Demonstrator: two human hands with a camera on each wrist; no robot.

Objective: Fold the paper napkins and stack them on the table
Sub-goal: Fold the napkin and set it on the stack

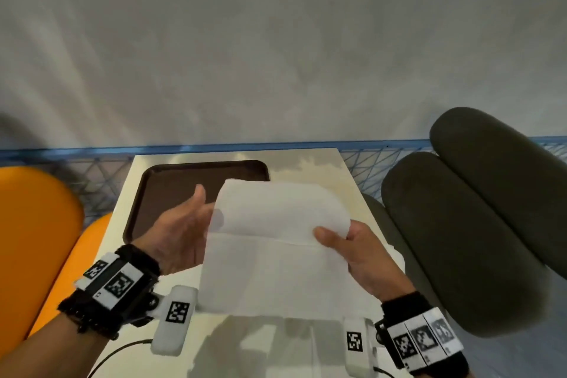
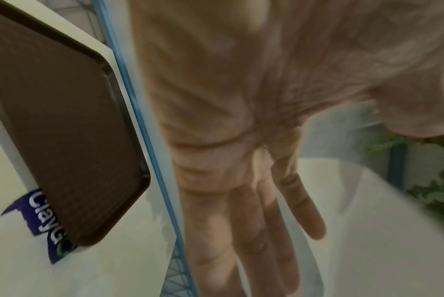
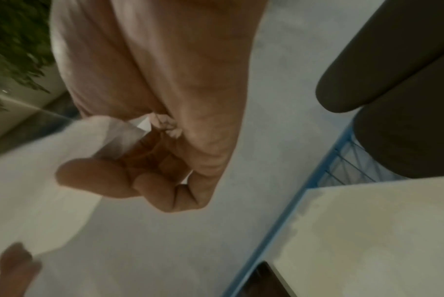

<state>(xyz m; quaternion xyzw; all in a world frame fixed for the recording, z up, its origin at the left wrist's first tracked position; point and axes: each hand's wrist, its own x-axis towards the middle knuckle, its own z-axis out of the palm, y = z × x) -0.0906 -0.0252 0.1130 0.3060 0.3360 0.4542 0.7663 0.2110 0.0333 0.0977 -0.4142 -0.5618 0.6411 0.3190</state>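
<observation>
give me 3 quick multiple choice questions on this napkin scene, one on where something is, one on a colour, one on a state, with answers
1. Where is the tray?
A. on the table, at its far left part
B. on the grey seat
C. on the floor

2. What colour is the tray?
A. orange
B. dark brown
C. blue

3. How is the right hand on the napkin?
A. flat on top of it
B. not touching it
C. pinching its folded-over edge

Answers:
1 A: the tray lies on the pale table, far and left of the hands.
2 B: its surface and rim are dark brown in the head and left wrist views.
3 C: the right hand has its thumb over the napkin, curled fingers beneath; the left hand is flat with straight fingers.
</observation>
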